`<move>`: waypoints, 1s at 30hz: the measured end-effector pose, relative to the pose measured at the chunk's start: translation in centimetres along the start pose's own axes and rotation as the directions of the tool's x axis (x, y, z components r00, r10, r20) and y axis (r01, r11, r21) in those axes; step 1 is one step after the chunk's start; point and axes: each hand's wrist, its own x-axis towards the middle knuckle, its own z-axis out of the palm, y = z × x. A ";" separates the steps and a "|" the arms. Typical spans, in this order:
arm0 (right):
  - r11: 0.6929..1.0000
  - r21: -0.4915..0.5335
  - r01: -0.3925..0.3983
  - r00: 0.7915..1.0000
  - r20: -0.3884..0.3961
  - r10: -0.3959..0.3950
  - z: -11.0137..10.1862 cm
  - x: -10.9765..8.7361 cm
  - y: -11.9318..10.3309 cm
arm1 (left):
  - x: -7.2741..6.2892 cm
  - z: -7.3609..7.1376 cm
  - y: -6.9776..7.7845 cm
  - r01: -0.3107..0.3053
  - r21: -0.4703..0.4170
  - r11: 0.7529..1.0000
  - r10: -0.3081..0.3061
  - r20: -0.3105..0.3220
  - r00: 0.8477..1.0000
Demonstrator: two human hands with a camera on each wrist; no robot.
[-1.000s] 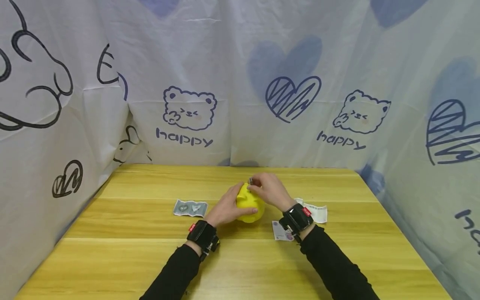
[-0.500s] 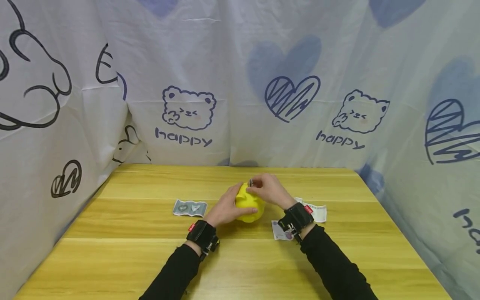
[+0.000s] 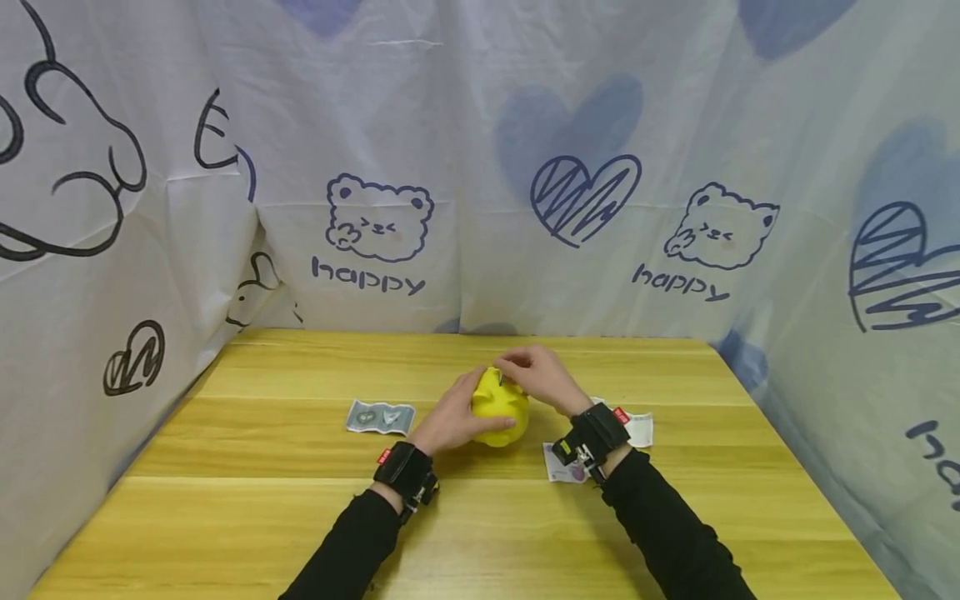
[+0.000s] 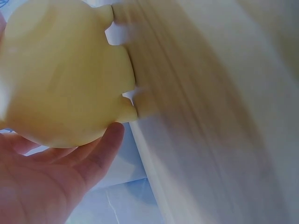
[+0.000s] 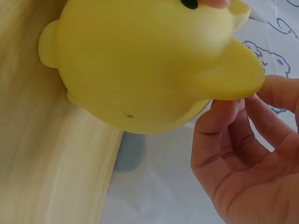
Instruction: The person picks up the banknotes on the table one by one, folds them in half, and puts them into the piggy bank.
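Note:
A yellow piggy bank stands on the table, its rounded body and ears showing in the right wrist view. My left hand grips its left side, with the thumb across the near side. In the left wrist view, a fingertip lies close to one of its feet. At the top, my right hand bends its fingers over a small coin that stands on edge at the bank's upper surface. An ear partly hides those fingers in the right wrist view, and the coin is hidden there.
A grey-green banknote lies left of my left hand. Another banknote and a pale one are partly covered by my right wrist. A printed white cloth hangs behind the wooden table.
The coin has gone down from above the piggy bank to its top, and my right fingers have shifted over it. My left hand keeps its grip.

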 end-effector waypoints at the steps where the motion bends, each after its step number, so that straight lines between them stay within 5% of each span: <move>1: 1.000 -0.004 0.000 1.000 -0.005 0.000 0.0 0.0 0.0 | 0.0 0.0 0.0 0.001 0.001 1.000 -0.001 -0.001 1.000; 18: 0.990 -0.134 0.043 0.995 -0.087 -0.055 0.7 0.1 0.7 | -0.1 0.3 0.2 0.022 0.011 1.000 -0.022 -0.019 1.000; 30: 0.995 -0.101 -0.017 0.997 -0.073 0.009 0.4 -0.1 0.4 | 0.1 0.2 -0.1 0.016 0.016 1.000 -0.016 -0.011 1.000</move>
